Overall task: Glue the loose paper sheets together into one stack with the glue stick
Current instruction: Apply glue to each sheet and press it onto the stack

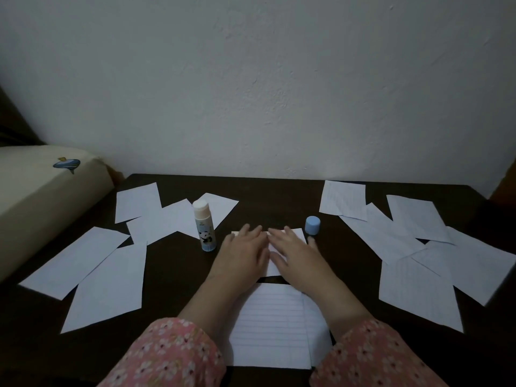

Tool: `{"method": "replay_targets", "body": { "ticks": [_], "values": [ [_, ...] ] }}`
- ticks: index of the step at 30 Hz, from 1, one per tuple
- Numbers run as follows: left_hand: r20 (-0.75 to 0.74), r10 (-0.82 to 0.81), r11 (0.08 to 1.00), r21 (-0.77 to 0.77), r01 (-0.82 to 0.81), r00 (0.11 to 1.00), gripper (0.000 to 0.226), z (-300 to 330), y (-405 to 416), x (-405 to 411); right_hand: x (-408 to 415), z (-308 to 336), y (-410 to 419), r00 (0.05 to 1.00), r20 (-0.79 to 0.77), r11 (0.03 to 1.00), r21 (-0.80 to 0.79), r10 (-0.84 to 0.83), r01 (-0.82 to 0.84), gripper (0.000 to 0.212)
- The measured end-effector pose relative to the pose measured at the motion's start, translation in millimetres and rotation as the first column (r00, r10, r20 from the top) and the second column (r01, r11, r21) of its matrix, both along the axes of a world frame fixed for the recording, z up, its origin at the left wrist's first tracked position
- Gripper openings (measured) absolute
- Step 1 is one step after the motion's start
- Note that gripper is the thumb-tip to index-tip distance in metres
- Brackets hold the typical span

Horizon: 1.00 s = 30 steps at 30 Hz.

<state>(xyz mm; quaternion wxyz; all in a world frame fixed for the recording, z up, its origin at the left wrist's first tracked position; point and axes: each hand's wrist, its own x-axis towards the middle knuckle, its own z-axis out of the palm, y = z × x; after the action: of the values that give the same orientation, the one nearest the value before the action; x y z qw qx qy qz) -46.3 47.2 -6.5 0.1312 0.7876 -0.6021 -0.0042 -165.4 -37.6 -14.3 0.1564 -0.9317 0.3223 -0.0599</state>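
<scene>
Hands lie flat side by side, left hand (243,248) and right hand (296,251), fingers straight, pressing a small paper stack (275,263) at the bench's (173,263) centre. The uncapped glue stick (205,226) stands upright just left, its blue cap (312,225) just right. Loose sheets (109,286) lie scattered on both sides.

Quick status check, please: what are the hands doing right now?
Left hand and right hand flat, pressing the paper. Glue stick upright and uncapped, cap set aside. Nothing in the way.
</scene>
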Motion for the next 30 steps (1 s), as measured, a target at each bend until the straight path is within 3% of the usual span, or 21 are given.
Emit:
{"method": "replay_targets", "body": {
  "ticks": [3, 8, 20, 26, 30],
  "values": [
    [-0.007, 0.028, 0.982, 0.189, -0.027, 1.000, 0.049, -5.6, -4.5, -1.7, 3.6, -5.4, 0.2, 0.991, -0.135, 1.000, 0.004, 0.013, -0.013, 0.049],
    [-0.051, 0.113, 0.957, 0.275, -0.094, 0.992, 0.056, -6.7, -4.7, 0.4, 5.8, -7.1, 2.1, 0.983, -0.183, 0.999, -0.040, -0.028, 0.021, 0.050],
    [-0.007, 0.348, 0.899, 0.286, -0.332, 0.937, 0.070, -11.7, -8.2, -11.1, 10.6, -7.8, 11.8, 0.946, -0.194, 0.961, 0.040, -0.261, 0.274, 0.060],
    [-0.023, 0.317, 0.913, 0.278, -0.298, 0.948, 0.072, -4.7, -6.0, -7.2, 0.6, -2.2, 2.3, 0.959, -0.223, 0.982, 0.029, -0.175, 0.186, 0.062],
    [-0.041, 0.239, 0.958, 0.176, -0.228, 0.970, 0.071, 0.3, -0.4, -7.5, -14.4, 1.6, -0.2, 0.982, -0.153, 0.994, -0.005, -0.109, 0.109, 0.057]
  ]
}}
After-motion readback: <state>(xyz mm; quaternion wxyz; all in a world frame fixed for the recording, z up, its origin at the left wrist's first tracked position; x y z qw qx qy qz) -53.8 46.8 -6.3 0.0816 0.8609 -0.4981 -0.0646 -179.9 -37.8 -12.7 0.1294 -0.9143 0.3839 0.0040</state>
